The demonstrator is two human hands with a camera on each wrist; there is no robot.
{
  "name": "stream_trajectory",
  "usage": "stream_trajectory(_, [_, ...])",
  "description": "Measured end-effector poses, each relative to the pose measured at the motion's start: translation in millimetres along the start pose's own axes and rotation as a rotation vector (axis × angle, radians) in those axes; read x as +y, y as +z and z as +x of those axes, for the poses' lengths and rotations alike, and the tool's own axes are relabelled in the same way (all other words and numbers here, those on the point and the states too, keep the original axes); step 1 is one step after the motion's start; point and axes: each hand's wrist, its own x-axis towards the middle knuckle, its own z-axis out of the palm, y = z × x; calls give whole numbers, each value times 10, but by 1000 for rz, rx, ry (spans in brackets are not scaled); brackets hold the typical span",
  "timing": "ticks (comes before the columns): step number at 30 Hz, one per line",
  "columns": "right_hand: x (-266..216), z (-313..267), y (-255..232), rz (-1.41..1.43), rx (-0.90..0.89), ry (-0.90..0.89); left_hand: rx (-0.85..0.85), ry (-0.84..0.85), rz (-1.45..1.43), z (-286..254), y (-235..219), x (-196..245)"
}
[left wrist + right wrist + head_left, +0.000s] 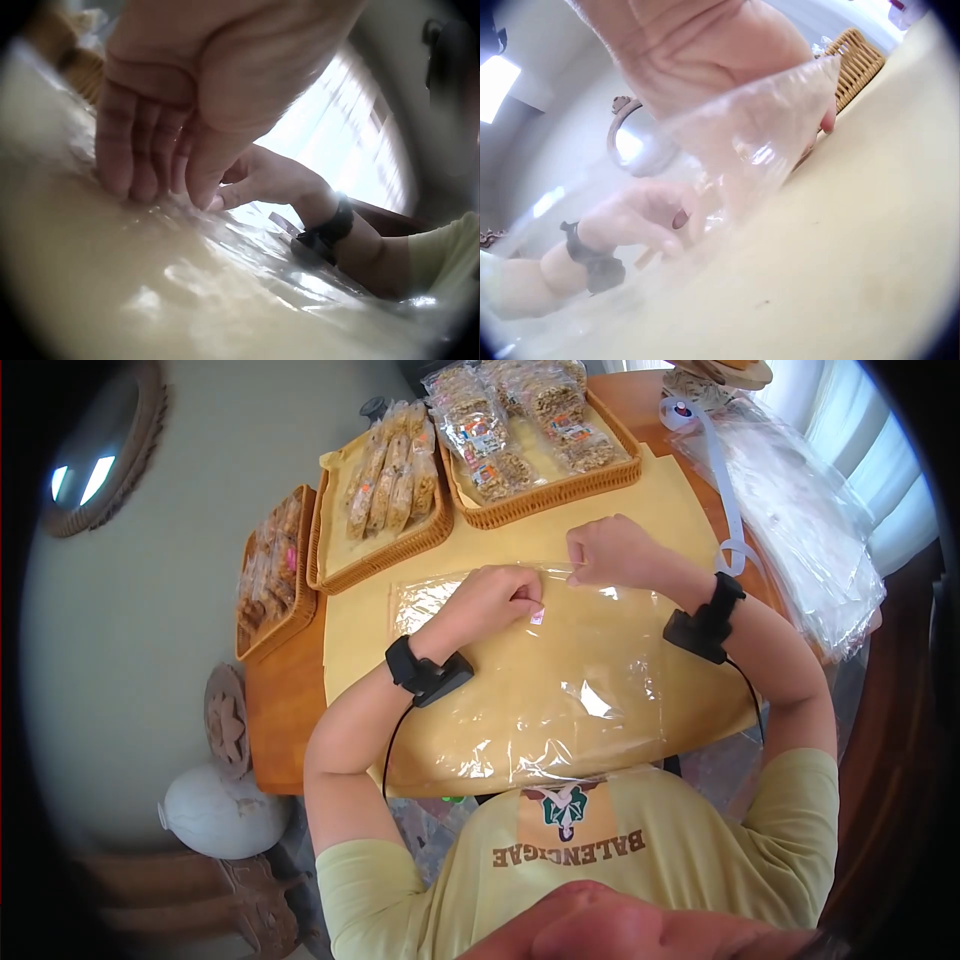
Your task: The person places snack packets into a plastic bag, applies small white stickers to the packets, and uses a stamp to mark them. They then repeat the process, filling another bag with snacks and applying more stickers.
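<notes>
While my left hand [482, 606] pinches the clear plastic film [598, 702] with thumb and fingertips curled down onto it, my right hand [612, 552] grips its far edge a little to the right. From both hands the film spreads back toward my shirt [570, 840], lying over the yellow covering [350, 625] on the surface [280, 725]. It is see-through and glossy, wrinkled, with bright glints scattered across it and fine crease lines. Near my right palm it lifts off the covering in a hazy, pointed fold. Just beside my left fingertips shows a small pink-and-white tag [537, 617]; I cannot tell whether it sits over or under the film.
</notes>
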Motion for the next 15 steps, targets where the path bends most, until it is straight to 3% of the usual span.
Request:
stream_trajectory(4, [64, 23, 58, 22, 59, -48, -2, 44, 30, 6, 22, -13])
stream_trajectory(6, [65, 25, 55, 2, 62, -51, 90, 172, 220, -10, 83, -7])
stream_trajectory(13, [-37, 10, 38, -34, 41, -45, 153, 368, 277, -167, 47, 169])
stream_trajectory(15, [-58, 22, 31, -32, 29, -28, 206, 504, 319, -180, 61, 122])
